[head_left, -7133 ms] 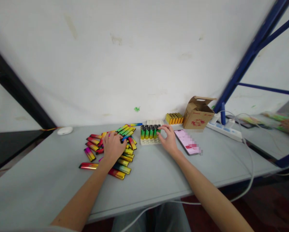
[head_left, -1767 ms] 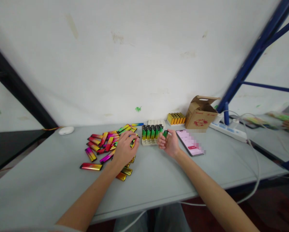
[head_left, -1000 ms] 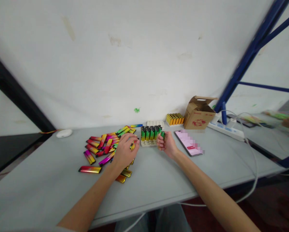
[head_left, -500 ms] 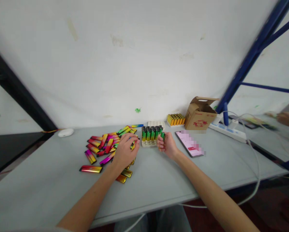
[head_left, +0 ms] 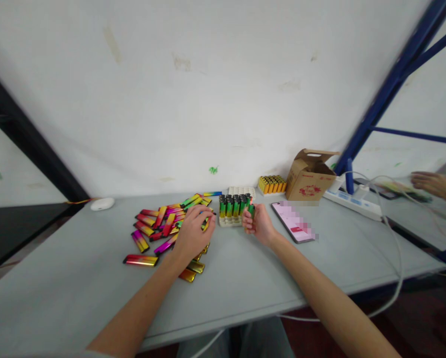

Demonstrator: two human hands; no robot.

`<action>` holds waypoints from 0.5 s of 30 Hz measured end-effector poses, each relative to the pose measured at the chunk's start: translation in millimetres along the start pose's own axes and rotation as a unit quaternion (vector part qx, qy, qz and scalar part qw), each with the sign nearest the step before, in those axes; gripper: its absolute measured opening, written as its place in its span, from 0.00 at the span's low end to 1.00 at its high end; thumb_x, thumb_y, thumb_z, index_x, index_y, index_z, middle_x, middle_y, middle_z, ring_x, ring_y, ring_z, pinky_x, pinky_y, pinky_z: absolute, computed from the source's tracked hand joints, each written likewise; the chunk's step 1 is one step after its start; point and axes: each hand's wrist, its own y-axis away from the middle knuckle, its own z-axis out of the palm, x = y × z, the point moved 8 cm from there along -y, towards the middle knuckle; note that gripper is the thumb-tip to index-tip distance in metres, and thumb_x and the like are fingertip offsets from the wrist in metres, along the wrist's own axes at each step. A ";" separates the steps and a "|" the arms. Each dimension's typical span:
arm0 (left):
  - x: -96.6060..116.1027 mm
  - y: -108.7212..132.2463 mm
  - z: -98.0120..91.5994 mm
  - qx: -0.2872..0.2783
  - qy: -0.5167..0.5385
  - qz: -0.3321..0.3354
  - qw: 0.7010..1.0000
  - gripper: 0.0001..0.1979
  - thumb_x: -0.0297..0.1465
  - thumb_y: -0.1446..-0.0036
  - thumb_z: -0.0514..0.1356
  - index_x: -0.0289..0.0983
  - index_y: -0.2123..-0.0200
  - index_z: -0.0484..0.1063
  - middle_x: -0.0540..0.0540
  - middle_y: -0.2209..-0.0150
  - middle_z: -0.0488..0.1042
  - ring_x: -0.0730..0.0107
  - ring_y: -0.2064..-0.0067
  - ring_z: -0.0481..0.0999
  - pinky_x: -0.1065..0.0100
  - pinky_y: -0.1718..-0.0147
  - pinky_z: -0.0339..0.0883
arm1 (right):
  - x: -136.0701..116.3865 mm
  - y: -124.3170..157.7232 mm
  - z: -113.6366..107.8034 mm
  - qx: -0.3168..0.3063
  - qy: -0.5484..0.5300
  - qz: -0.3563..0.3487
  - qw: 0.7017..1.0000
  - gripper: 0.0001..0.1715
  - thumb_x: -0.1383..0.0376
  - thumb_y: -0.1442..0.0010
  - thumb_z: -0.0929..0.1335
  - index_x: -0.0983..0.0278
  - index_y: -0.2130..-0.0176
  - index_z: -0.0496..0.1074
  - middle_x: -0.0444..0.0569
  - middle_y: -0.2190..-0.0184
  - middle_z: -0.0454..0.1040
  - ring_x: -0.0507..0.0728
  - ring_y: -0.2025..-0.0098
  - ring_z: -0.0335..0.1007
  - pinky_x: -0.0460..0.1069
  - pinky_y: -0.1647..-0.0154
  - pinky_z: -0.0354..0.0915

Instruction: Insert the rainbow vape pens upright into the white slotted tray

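Note:
My right hand [head_left: 260,226] is wrapped round an upright green lighter [head_left: 251,211], its top clear of the fingers. A small orange-red glow, like a flame, shows above it. Just left of that hand, a pale tray [head_left: 230,222] holds rows of upright green-and-yellow lighters [head_left: 234,205] with black tops. My left hand [head_left: 196,231] is curled with its fingers bent round a lighter [head_left: 207,223]; only a yellowish part and a dark tip show. Under and beside it lies a loose pile of shiny red, yellow and purple lighters [head_left: 168,225].
Behind stand an off-white tray [head_left: 241,191] and a block of yellow-orange lighters [head_left: 272,184]. An open cardboard box [head_left: 308,181], a phone [head_left: 293,223] and a white power strip [head_left: 353,204] with cables are to the right. Another person's hand [head_left: 435,184] is at far right.
An orange-red glow has appeared at the top of the lighter in my right hand. Both my hands stay in place. The other person's hand has moved left into view.

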 end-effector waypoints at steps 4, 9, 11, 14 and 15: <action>-2.0 0.6 1.8 -0.002 -0.002 -0.003 1.000 0.05 0.29 0.39 0.57 0.37 0.66 0.72 0.43 0.62 0.74 0.60 0.54 0.73 0.56 0.51 0.68 | -1.3 1.0 0.1 -0.001 0.007 -0.004 1.000 0.16 0.52 0.46 0.56 0.60 0.77 0.53 0.36 0.83 0.47 0.47 0.84 0.39 0.43 0.85 0.40; -1.1 1.0 2.1 0.000 -0.001 0.001 1.000 0.05 0.29 0.39 0.57 0.37 0.66 0.72 0.44 0.62 0.74 0.61 0.55 0.73 0.56 0.51 0.68 | -3.2 1.4 0.2 0.000 -0.001 -0.010 1.000 0.20 0.49 0.44 0.57 0.61 0.77 0.54 0.37 0.83 0.48 0.47 0.84 0.40 0.43 0.85 0.39; -0.9 0.5 1.7 0.001 -0.002 0.001 1.000 0.04 0.29 0.39 0.57 0.37 0.66 0.72 0.44 0.62 0.74 0.61 0.55 0.73 0.56 0.51 0.68 | -4.5 1.7 0.5 0.002 -0.008 -0.016 1.000 0.22 0.47 0.43 0.57 0.61 0.76 0.56 0.37 0.83 0.49 0.47 0.84 0.41 0.42 0.85 0.40; -1.0 -0.6 1.7 -0.001 -0.003 0.000 1.000 0.05 0.29 0.39 0.57 0.37 0.66 0.72 0.44 0.63 0.75 0.61 0.55 0.73 0.56 0.52 0.68 | -7.6 3.0 0.4 0.011 -0.014 -0.031 0.999 0.25 0.44 0.43 0.58 0.61 0.75 0.59 0.39 0.83 0.53 0.48 0.83 0.46 0.42 0.84 0.43; -1.1 -0.9 1.9 -0.003 -0.004 0.000 1.000 0.05 0.29 0.39 0.57 0.37 0.66 0.72 0.44 0.63 0.75 0.61 0.55 0.73 0.56 0.51 0.68 | -9.6 3.8 0.5 0.014 -0.018 -0.041 0.999 0.26 0.43 0.43 0.58 0.62 0.74 0.60 0.40 0.83 0.56 0.49 0.83 0.49 0.43 0.84 0.44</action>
